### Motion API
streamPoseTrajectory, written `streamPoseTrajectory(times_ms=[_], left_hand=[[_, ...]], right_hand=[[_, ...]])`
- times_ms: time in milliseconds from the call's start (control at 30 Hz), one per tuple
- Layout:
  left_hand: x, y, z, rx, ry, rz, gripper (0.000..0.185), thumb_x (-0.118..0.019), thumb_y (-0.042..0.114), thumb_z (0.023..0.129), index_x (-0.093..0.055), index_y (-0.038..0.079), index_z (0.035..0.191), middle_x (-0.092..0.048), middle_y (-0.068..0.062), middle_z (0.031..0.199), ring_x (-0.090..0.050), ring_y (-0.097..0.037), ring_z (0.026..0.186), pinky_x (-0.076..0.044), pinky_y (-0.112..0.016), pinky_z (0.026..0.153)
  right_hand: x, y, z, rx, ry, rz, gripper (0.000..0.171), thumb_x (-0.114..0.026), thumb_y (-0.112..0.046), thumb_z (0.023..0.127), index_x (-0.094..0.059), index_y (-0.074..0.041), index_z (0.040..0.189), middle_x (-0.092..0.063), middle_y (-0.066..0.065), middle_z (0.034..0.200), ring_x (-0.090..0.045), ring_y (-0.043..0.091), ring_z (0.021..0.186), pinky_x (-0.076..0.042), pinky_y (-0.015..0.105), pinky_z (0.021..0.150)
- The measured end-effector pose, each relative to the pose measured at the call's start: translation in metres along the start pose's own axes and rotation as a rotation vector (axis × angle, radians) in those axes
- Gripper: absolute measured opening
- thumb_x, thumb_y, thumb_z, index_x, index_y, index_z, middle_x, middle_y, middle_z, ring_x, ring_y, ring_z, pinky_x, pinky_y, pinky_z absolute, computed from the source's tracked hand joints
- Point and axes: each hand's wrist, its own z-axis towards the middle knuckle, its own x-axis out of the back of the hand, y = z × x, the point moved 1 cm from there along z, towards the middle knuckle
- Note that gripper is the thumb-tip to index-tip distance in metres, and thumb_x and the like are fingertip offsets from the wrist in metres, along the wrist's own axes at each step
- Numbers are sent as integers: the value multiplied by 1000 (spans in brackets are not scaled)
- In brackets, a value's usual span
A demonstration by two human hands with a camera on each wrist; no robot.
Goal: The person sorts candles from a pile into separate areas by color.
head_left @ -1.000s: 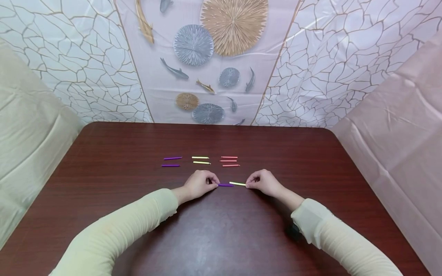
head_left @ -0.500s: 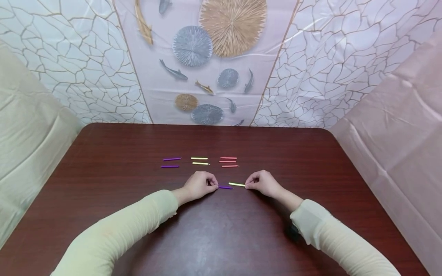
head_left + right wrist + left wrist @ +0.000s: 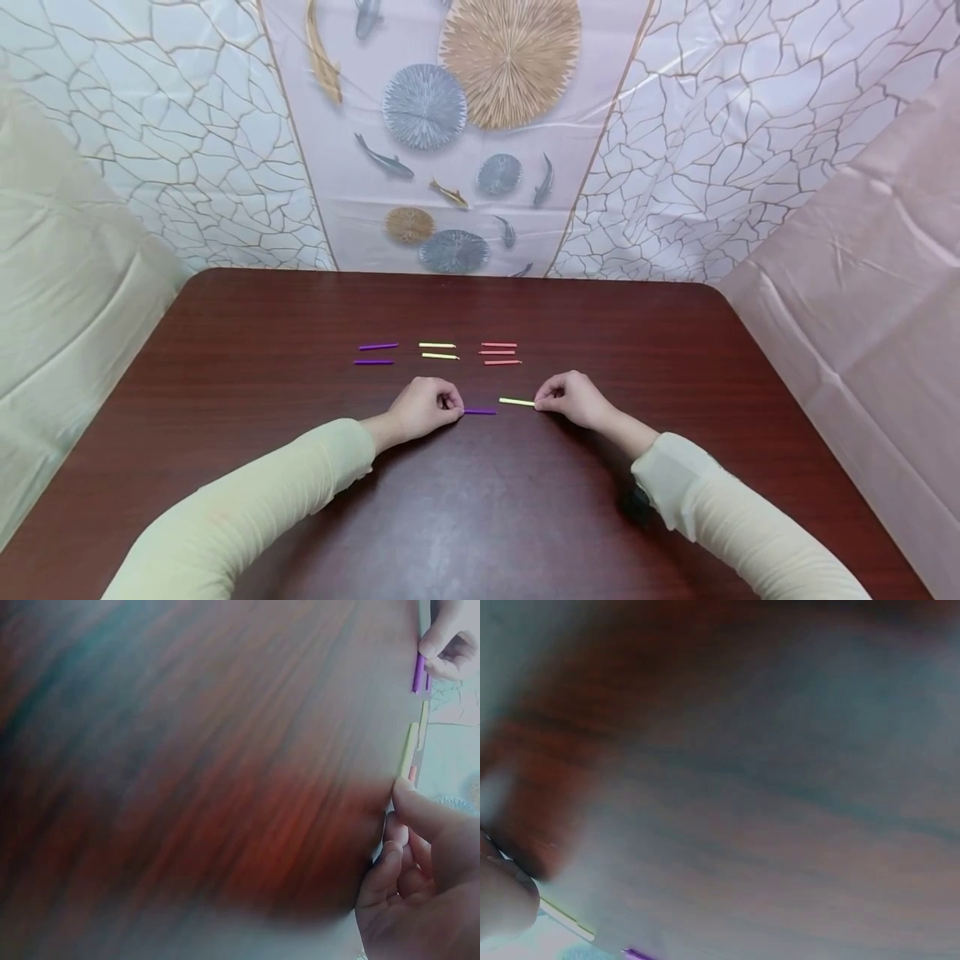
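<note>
Fingertips of the left hand (image 3: 422, 406) pinch a purple stick (image 3: 480, 411); the right hand (image 3: 572, 397) pinches a yellow stick (image 3: 516, 402), both low on the counter (image 3: 225, 333), seemingly matching the colour-sorted rows (image 3: 438, 351) beyond.

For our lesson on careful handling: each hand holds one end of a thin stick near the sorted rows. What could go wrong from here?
1. The left hand pinches the purple stick only at its end, so the stick may swing or slip from the grip.
2. The right hand holds the yellow stick the same way; the free tips lie close and could knock together.
3. A sleeve could perhaps brush the sorted rows out of line.
</note>
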Motion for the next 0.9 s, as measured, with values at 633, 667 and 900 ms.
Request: streamPoseTrajectory(times_ms=[633, 667, 900], left_hand=[[11, -10, -21, 5, 22, -24, 7, -69, 13, 77, -68, 17, 72, -61, 8, 67, -48, 0, 62, -41, -15, 61], [12, -11, -22, 6, 22, -26, 7, -69, 12, 77, -68, 16, 72, -61, 8, 67, -48, 0, 62, -41, -15, 61], [18, -18, -31, 16, 33, -30, 7, -69, 12, 77, -67, 16, 72, -61, 7, 67, -48, 1, 62, -41, -15, 61]], right_hand=[[-6, -30, 43, 31, 45, 25, 6, -72, -11, 79, -71, -5, 76, -69, 6, 75, -51, 7, 68, -42, 22, 66], [-8, -32, 47, 37, 47, 26, 6, -72, -11, 79, -71, -5, 76, -70, 6, 76, -52, 7, 69, -42, 22, 66], [-23, -49, 73, 39, 51, 35, 7, -72, -12, 79, -72, -5, 77, -72, 8, 81, -63, 18, 83, -45, 25, 73]])
